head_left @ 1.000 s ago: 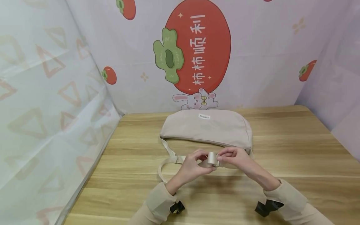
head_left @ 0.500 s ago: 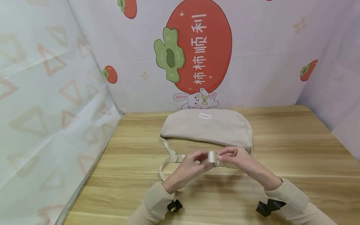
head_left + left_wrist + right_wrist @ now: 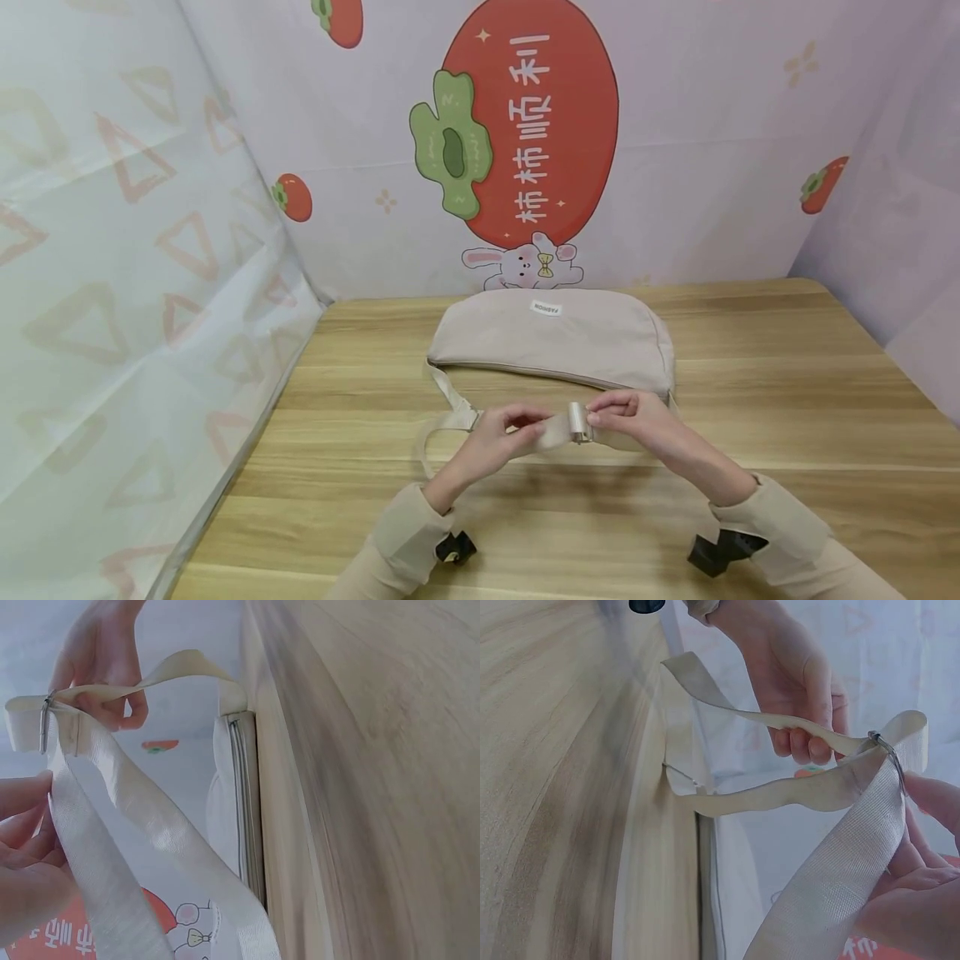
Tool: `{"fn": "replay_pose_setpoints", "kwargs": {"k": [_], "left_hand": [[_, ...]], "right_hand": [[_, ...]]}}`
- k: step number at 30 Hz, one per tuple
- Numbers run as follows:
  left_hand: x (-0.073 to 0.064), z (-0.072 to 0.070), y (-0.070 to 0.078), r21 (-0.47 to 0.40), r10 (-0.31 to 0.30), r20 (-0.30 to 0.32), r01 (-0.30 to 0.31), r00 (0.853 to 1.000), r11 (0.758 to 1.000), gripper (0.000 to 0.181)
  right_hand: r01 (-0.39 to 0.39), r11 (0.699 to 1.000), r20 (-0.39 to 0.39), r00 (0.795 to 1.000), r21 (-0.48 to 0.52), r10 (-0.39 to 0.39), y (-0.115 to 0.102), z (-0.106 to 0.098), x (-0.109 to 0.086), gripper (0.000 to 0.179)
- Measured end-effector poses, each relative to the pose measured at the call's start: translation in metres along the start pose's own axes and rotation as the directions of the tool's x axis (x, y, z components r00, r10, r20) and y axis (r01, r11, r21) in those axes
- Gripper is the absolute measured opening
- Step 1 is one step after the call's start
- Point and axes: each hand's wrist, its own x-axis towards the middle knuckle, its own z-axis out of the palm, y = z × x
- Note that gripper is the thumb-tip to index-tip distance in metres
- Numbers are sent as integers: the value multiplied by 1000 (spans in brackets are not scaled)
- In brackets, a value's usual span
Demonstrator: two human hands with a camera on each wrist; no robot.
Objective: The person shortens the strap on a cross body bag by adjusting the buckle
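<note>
Both hands work on the pale beige strap (image 3: 555,433) of a bag, at a metal slider buckle (image 3: 45,724) near its middle. The left hand (image 3: 491,442) pinches the strap between thumb and fingers, left of the buckle. At the buckle's right side, the right hand (image 3: 637,421) pinches with thumb and fingertips. A short loop (image 3: 913,739) of strap bulges through the buckle between the hands. The beige bag (image 3: 551,333) lies behind them on the table, its zipped edge towards the person and a small white label (image 3: 547,308) on top.
The wooden table (image 3: 787,400) carries the bag and strap. A second metal buckle (image 3: 474,421) sits on the strap to the left. Printed cloth walls (image 3: 697,208) stand behind and at both sides. Black wrist devices (image 3: 456,548) hang under the sleeves.
The left hand has moved left, away from the buckle, with a flat stretch of strap now showing between. The loop at the buckle looks narrower. The right hand has shifted slightly right.
</note>
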Motion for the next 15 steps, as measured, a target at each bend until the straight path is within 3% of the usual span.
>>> {"fn": "replay_pose_setpoints", "kwargs": {"k": [6, 10, 15], "left_hand": [[-5, -7, 11, -12, -46, 5, 46, 999, 999, 20], [-8, -15, 25, 5, -41, 14, 41, 999, 999, 19], [-12, -21, 29, 28, -41, 6, 40, 999, 999, 18]], "right_hand": [[-4, 1000, -19, 1000, -7, 3, 2, -3, 0, 30], [-9, 1000, -21, 1000, -10, 9, 3, -4, 0, 32], [-33, 999, -31, 999, -31, 32, 5, -7, -2, 31]]}}
